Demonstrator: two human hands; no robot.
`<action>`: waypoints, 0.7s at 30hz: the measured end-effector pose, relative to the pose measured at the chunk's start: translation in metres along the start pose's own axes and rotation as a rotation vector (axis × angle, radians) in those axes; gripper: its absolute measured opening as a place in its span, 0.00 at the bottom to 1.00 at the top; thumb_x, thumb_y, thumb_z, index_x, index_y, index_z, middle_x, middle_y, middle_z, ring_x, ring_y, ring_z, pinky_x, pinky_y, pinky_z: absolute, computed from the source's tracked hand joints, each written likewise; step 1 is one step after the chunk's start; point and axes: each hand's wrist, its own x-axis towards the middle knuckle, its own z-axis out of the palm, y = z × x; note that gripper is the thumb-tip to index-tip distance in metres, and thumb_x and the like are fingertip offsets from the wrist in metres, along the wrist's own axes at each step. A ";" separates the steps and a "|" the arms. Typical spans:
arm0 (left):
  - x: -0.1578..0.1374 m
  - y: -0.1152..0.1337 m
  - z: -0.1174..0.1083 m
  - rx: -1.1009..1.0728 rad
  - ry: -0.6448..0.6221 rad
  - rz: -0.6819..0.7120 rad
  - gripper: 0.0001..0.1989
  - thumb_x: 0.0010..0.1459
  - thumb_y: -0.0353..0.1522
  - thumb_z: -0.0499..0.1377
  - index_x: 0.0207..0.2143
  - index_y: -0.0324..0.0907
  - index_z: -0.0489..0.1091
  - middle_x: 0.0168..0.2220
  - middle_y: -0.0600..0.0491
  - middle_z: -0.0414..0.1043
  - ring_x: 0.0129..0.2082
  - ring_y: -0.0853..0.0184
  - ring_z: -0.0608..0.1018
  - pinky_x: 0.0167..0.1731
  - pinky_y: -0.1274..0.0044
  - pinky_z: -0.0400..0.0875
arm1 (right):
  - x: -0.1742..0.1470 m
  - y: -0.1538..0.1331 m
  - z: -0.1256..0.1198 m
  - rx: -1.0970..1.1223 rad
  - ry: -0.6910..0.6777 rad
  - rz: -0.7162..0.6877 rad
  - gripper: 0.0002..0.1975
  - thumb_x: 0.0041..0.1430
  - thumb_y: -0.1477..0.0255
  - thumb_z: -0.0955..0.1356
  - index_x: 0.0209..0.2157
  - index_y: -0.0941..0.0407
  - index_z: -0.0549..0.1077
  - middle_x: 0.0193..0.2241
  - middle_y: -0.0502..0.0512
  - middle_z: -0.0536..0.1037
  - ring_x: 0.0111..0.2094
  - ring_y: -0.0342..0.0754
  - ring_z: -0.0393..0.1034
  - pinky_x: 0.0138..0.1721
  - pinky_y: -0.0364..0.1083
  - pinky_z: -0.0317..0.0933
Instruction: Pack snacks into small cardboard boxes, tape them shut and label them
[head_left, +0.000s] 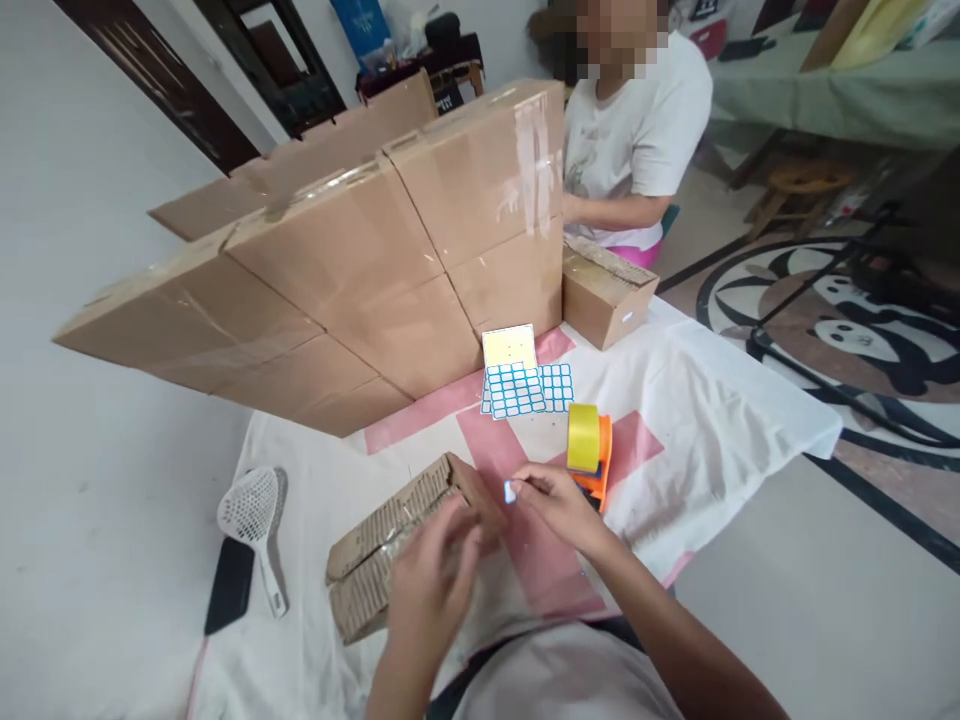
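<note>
Between the fingertips of my right hand [551, 500] is a small white sticker label [510, 491] with a blue edge. My left hand [435, 575] is raised over a closed cardboard box [375, 560] taped along its top; its fingers are curved and apart, a little blurred, and hold nothing I can see. Whether it touches the box I cannot tell. Beyond my hands lie sheets of blue-edged label stickers [516, 391], with a pale yellow sheet [510, 346] behind them. A yellow roll of tape in an orange dispenser [604, 455] stands just beyond my right hand.
Stacked cardboard boxes [360, 260] form a wall across the table's far left side. Another cardboard box [607, 295] sits at the back right, near a seated person [634, 140]. A white slotted skimmer [251, 510] and a black phone-like slab [230, 585] lie at left on the white tablecloth [720, 400].
</note>
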 end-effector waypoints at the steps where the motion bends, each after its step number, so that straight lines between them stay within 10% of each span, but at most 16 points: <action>1: 0.002 -0.010 -0.006 0.083 0.047 -0.054 0.19 0.67 0.38 0.56 0.59 0.45 0.65 0.50 0.45 0.79 0.49 0.58 0.81 0.49 0.66 0.77 | 0.006 0.010 -0.003 0.008 -0.009 0.030 0.14 0.64 0.59 0.68 0.31 0.55 0.75 0.29 0.51 0.77 0.33 0.47 0.71 0.39 0.46 0.63; 6: 0.002 -0.062 -0.023 0.398 -0.015 -0.393 0.24 0.67 0.46 0.50 0.59 0.43 0.67 0.58 0.42 0.74 0.58 0.48 0.74 0.57 0.51 0.65 | 0.026 0.053 0.014 -0.022 -0.088 0.183 0.17 0.60 0.58 0.69 0.27 0.57 0.73 0.26 0.51 0.76 0.30 0.46 0.70 0.33 0.44 0.61; 12: -0.006 -0.078 -0.021 0.366 -0.118 -0.382 0.24 0.67 0.48 0.49 0.55 0.44 0.70 0.53 0.44 0.77 0.52 0.53 0.77 0.54 0.57 0.67 | 0.037 0.079 0.023 0.024 -0.144 0.218 0.13 0.56 0.62 0.73 0.28 0.57 0.73 0.27 0.50 0.77 0.30 0.45 0.70 0.32 0.43 0.61; 17: -0.010 -0.089 -0.032 0.355 -0.139 -0.343 0.24 0.66 0.48 0.51 0.54 0.43 0.71 0.51 0.45 0.78 0.49 0.54 0.78 0.50 0.61 0.70 | 0.032 0.071 0.010 -0.117 -0.131 0.124 0.40 0.47 0.63 0.79 0.60 0.54 0.66 0.58 0.62 0.71 0.56 0.57 0.67 0.53 0.52 0.62; 21: -0.026 -0.103 -0.052 0.303 -0.144 -0.244 0.19 0.64 0.47 0.54 0.49 0.46 0.72 0.46 0.48 0.79 0.47 0.55 0.79 0.46 0.64 0.74 | 0.018 0.053 0.016 -0.218 -0.445 -0.137 0.43 0.59 0.59 0.74 0.70 0.51 0.55 0.69 0.64 0.59 0.69 0.58 0.51 0.68 0.57 0.42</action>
